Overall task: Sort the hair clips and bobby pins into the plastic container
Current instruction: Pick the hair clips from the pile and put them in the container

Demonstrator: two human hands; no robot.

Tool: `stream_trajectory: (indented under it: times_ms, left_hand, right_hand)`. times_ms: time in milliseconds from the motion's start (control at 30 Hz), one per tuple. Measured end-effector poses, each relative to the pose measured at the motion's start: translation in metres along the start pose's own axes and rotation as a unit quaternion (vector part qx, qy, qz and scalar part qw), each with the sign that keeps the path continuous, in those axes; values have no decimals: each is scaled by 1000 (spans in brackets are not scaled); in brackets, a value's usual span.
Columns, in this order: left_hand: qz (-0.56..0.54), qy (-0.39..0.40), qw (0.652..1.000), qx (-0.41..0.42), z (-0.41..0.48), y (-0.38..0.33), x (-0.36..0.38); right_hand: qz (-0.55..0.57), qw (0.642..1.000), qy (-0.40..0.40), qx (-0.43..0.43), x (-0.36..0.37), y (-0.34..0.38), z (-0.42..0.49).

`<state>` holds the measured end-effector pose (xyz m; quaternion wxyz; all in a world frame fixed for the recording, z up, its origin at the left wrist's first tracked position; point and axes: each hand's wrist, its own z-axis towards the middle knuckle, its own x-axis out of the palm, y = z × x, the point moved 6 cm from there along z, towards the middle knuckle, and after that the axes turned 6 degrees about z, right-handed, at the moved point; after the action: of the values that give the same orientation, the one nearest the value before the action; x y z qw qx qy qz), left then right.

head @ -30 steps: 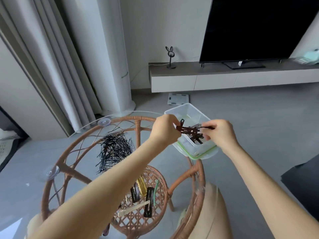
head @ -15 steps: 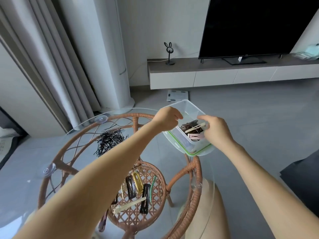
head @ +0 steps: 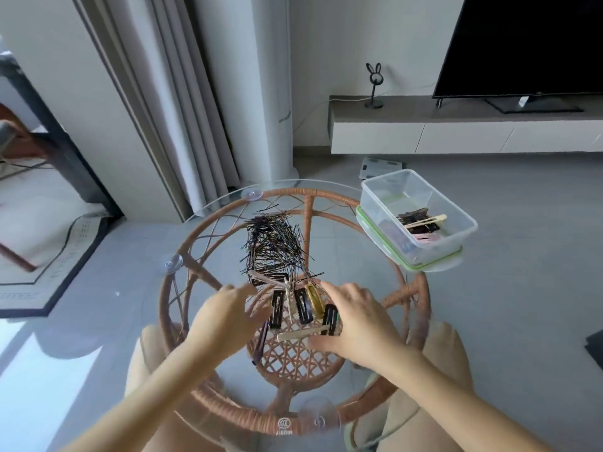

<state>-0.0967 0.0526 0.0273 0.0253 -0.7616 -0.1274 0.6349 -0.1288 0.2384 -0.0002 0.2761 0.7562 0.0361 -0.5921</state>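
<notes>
A clear plastic container (head: 456, 223) sits on its green-rimmed lid at the table's far right edge, with several brown, cream and pink clips inside. A heap of black bobby pins (head: 274, 246) lies in the middle of the glass top. Nearer me lie several hair clips (head: 303, 308), black, gold and cream. My left hand (head: 225, 318), blurred and with fingers spread, hovers at the left of the clips. My right hand (head: 355, 321) rests over their right side, fingers apart, thumb by a cream clip (head: 301, 333). I see nothing held in either hand.
The round glass table (head: 208, 207) has a rattan frame beneath, with suction cups at the rim. My knees are under the near edge. Beyond are a curtain (head: 182, 102), a low TV cabinet (head: 456, 132) with a television, and a scale (head: 378, 164) on the floor.
Both hands have left the container, where the clips they held now lie, and come back toward me over the loose clips. The view has tilted down.
</notes>
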Motion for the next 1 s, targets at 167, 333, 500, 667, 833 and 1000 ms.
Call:
stream_trajectory:
  times_ms: [167,333,500,667,833,1000]
  left_hand:
    - [37,27,998,44,-24,-10,38]
    - [-10,12,999,51,-9,-22,38]
    - [-38,-16,998,46,-8,-19,31]
    - [-91,-44,995,27,-8,-12,28]
    - [-154,-52,987,-3,-4,-3,20]
    - [-185,-76,980,-2,3,0,-10]
  right_hand:
    - [-29,999,-16,-17,24,21,12]
    - [109,993,-35,-37,22,29,14]
    - [165,979,-108,-49,13,18,4]
    - [254,953,-163,-8,0,2,-3]
    - [363,911,-188,57,-19,-23,-5]
    - [510,829,-207,105,-34,-49,1]
